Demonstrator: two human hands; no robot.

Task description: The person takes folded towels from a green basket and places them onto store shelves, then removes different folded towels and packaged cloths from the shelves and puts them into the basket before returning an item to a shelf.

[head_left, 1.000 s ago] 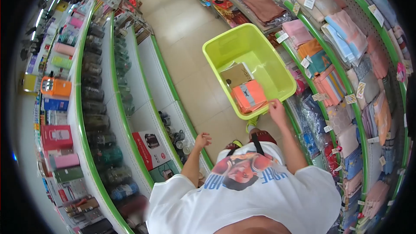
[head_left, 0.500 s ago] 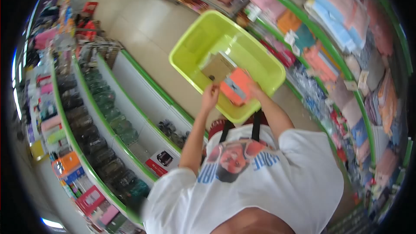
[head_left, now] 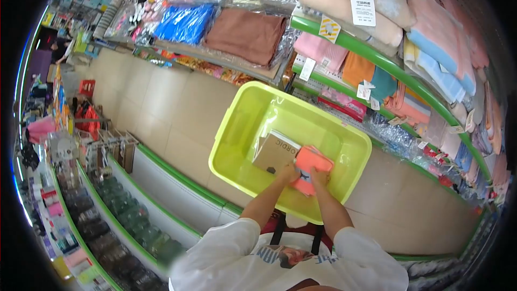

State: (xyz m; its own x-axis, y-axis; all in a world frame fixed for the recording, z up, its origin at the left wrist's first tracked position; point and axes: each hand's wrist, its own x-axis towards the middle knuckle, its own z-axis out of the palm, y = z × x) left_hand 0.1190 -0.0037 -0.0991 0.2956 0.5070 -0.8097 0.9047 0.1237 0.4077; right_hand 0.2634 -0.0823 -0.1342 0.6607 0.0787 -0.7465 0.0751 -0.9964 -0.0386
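- Orange bundle [head_left: 314,157] is held between left hand [head_left: 289,173] and right hand [head_left: 320,177]; grip closed at both edges.
- Level handling with light pressure is advised.

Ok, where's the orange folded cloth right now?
Head view, just right of center: the orange folded cloth is inside the yellow-green tub, between both hands, beside the brown "NORDIC" item.
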